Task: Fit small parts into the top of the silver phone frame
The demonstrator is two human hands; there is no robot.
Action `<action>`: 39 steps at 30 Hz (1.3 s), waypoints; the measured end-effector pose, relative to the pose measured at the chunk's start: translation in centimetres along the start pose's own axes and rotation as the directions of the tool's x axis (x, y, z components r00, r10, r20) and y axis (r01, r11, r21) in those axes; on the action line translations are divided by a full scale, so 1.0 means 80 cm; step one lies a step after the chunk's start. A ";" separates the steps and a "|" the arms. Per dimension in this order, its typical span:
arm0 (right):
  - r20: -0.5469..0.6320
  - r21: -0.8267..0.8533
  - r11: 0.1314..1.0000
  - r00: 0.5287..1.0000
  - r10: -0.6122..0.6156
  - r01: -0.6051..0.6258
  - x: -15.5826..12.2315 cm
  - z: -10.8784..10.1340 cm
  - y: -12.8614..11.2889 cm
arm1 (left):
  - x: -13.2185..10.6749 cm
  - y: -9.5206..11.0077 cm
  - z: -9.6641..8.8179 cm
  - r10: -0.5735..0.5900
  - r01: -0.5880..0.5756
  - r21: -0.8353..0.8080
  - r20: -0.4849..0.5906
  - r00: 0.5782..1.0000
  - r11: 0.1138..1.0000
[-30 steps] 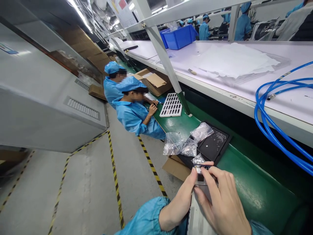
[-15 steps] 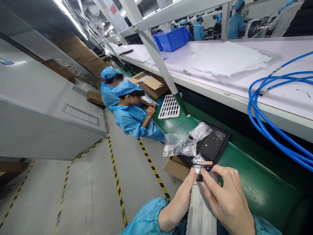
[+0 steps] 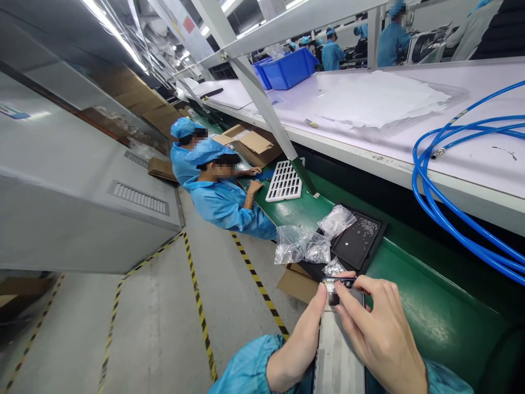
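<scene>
hands: the left hand [image 3: 301, 336] and the right hand [image 3: 379, 334] are both closed on a flat grey panel [image 3: 338, 355] at the bottom edge, left thumb on its left side, right fingers curled over its top end.
panel: long and flat, with a dark module at its far end between the fingertips; what it is exactly i cannot tell.
just beyond the grip: a black tray [image 3: 359, 241] strewn with tiny parts, clear plastic bags [image 3: 305, 243] heaped beside it.
surface: a green belt [image 3: 422, 312] running away from the hands, with a white grid tray [image 3: 285, 180] further along.
above: a pale shelf [image 3: 369, 117] carrying a coiled blue hose [image 3: 451, 208].
room: two seated co-workers [image 3: 221, 191] in blue caps and coats beyond the tray; grey floor with yellow-black tape [image 3: 199, 312] to the left.
</scene>
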State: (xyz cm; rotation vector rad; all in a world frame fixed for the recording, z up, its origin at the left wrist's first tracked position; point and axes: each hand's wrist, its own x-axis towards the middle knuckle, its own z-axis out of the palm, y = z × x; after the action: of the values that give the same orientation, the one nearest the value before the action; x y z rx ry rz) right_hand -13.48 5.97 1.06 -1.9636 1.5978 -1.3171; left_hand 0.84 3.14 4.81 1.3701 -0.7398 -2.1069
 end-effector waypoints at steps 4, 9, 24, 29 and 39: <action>-0.009 0.011 1.000 1.000 0.007 -0.006 0.000 -0.001 0.000 | 0.001 -0.003 0.001 -0.003 0.003 0.014 -0.007 1.000 1.000; -0.002 0.038 0.999 1.000 0.009 -0.009 -0.002 -0.003 0.002 | 0.002 -0.003 0.005 0.010 -0.010 0.014 0.019 1.000 1.000; 0.034 0.052 0.999 0.999 0.014 -0.016 -0.008 0.001 0.003 | 0.005 -0.008 0.004 0.105 -0.100 0.187 -0.015 0.994 0.977; 0.070 0.096 0.995 0.997 0.031 -0.037 -0.011 0.003 0.003 | 0.005 -0.009 0.003 0.101 -0.092 0.192 -0.041 0.994 0.977; 0.110 0.165 0.985 0.994 0.021 -0.039 -0.014 0.003 -0.003 | 0.002 -0.010 -0.001 0.125 -0.114 0.235 -0.032 0.992 0.965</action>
State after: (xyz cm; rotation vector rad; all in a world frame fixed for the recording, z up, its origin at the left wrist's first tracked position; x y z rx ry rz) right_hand -13.12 6.95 0.55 -1.8691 1.4134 -1.2664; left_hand 0.79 3.58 4.10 1.4505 -1.0502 -1.9358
